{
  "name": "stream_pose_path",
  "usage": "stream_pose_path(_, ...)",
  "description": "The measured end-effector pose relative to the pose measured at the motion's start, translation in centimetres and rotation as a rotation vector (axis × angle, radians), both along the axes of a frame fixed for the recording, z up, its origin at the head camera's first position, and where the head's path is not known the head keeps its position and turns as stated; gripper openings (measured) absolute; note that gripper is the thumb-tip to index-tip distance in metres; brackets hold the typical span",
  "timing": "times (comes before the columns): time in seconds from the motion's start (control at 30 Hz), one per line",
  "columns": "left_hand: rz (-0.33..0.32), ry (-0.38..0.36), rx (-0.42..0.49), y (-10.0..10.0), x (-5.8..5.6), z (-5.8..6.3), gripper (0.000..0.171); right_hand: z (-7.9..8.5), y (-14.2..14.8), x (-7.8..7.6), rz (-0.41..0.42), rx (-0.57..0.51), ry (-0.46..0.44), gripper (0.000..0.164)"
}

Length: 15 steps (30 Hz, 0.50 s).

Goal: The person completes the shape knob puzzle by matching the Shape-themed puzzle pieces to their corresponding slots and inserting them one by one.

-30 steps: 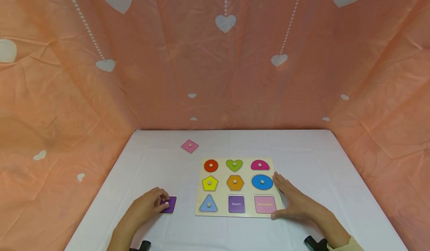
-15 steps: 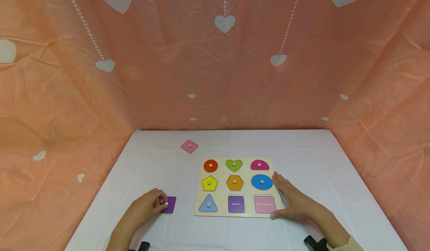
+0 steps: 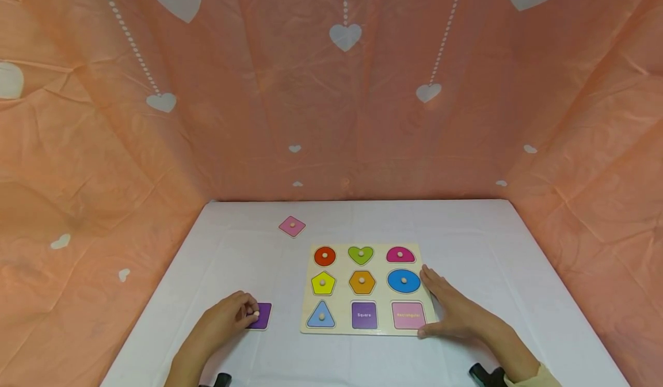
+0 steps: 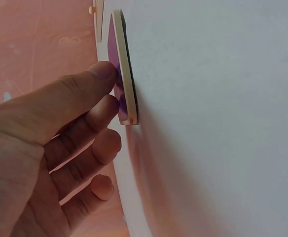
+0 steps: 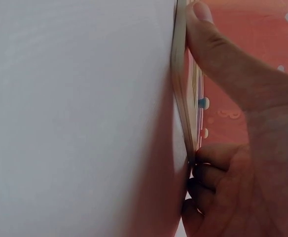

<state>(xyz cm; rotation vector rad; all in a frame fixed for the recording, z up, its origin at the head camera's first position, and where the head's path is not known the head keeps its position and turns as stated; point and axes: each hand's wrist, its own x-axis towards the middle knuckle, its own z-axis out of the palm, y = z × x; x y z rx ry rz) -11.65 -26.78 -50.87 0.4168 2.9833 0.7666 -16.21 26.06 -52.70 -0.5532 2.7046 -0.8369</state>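
My left hand [image 3: 225,318] pinches the small knob of a purple square puzzle piece [image 3: 264,316] left of the board. In the left wrist view the piece [image 4: 126,74] appears edge-on at the thumb and fingertips, close over the white surface. My right hand [image 3: 461,312] rests along the right edge of the wooden peg puzzle board [image 3: 339,266], fingers extended beside the blue oval and thumb at the near right corner. The right wrist view has the thumb and fingers of my right hand [image 5: 237,113] against the board's edge [image 5: 181,89].
Several knobbed shapes sit in the board, among them a light blue triangle [image 3: 321,315]. Bare recesses show a purple "Square" [image 3: 365,315] and a pink "Rectangular" [image 3: 408,315]. A pink knobbed piece [image 3: 292,226] lies behind the board on the white table [image 3: 497,249], walled by orange sheeting.
Hardly anything differs: both hands stay in place, the left on the purple piece and the right at the board. The head view has shifted very slightly.
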Motion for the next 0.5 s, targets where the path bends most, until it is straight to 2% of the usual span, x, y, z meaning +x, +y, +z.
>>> stream_pose_path(0.17, 0.001, -0.005, -0.002, 0.0, -0.2, 0.0, 0.014, 0.1, 0.0, 0.0, 0.003, 0.0, 0.002, 0.137)
stream_pose_path(0.5, -0.02, 0.041, -0.024, 0.9, -1.1, 0.9, 0.014, 0.0, 0.0, 0.0, -0.002, 0.002, -0.005, 0.137)
